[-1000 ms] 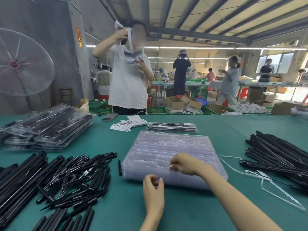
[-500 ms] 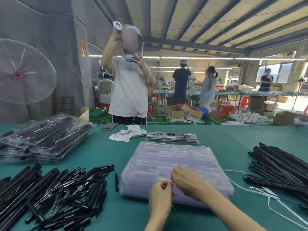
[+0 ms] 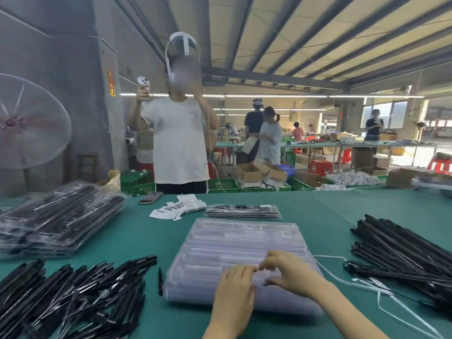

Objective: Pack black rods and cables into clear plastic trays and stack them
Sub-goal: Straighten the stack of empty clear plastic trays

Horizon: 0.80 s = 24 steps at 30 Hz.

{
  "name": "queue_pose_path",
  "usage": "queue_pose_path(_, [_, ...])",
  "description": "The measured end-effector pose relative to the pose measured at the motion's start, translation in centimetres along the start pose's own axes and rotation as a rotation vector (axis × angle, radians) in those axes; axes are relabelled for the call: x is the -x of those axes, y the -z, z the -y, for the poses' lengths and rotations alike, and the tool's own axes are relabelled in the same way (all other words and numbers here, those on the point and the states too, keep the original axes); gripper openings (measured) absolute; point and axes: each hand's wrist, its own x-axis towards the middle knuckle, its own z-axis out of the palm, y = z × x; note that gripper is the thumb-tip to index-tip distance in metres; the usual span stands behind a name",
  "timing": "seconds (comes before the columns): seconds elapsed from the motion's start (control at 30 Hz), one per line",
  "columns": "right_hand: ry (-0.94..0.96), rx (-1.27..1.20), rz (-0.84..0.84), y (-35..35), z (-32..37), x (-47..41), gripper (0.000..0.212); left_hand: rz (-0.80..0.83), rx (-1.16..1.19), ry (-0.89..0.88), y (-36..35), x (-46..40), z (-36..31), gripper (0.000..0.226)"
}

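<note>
Both hands' fingers [image 3: 263, 266] on clear tray stack [image 3: 242, 243], near edge.

Clear empty trays [image 3: 244, 243] stacked centre; loose black rods [image 3: 73, 294] left; rod-cable bundle [image 3: 403, 253] right.

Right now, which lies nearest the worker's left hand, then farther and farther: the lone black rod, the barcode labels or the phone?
From the left hand:
1. Lone black rod, just left of the empty trays.
2. Barcode labels, beyond, mid-table.
3. Phone, farthest, near the table's far edge.
</note>
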Motion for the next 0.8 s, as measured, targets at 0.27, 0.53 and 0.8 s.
queue_pose_path(0.27, [-0.176,-0.241,0.126,2.2,-4.8,3.1,0.015,0.361,0.346,0.292,-0.2,-3.7,1.4,0.009])
queue_pose_path(0.53, [-0.235,-0.436,0.159,1.9,-6.2,3.2,0.020,0.564,0.497,0.284,-0.2,-5.7,3.6,0.011])
queue_pose_path(0.8, [-0.131,-0.255,0.264,2.4,-5.6,2.0,0.016,0.649,0.394,0.123,0.3,-6.7,3.5,0.007])
